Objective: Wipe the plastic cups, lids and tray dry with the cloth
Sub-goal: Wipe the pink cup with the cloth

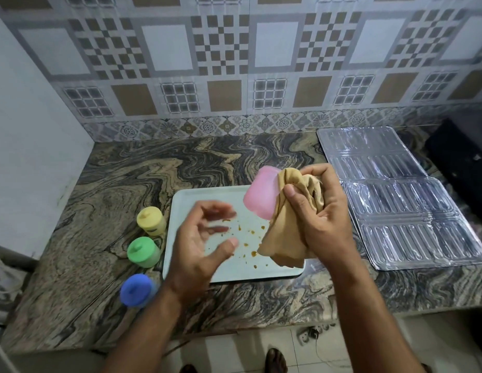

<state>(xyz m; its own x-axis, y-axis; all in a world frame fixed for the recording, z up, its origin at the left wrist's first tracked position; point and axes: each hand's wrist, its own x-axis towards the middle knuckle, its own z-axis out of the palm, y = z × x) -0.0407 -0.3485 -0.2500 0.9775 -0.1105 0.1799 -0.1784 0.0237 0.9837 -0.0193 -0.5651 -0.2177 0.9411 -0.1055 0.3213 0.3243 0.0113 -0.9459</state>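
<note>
My right hand (319,211) grips a tan cloth (284,238) bunched around one end of a pink plastic cup (261,192), held above the tray. Beside it my left hand (205,238) hovers over the tray, blurred, its fingers loosely curled and holding nothing. The pale blue tray (180,205) lies on the counter with brown spots on its surface. Left of the tray stand three lidded cups in a row: yellow (150,220), green (143,251) and blue (137,290).
Two clear plastic blister trays (396,197) lie on the marble counter (100,197) at the right. A dark object (466,162) sits at the far right. A tiled wall (234,63) stands behind and a white wall (32,130) at the left.
</note>
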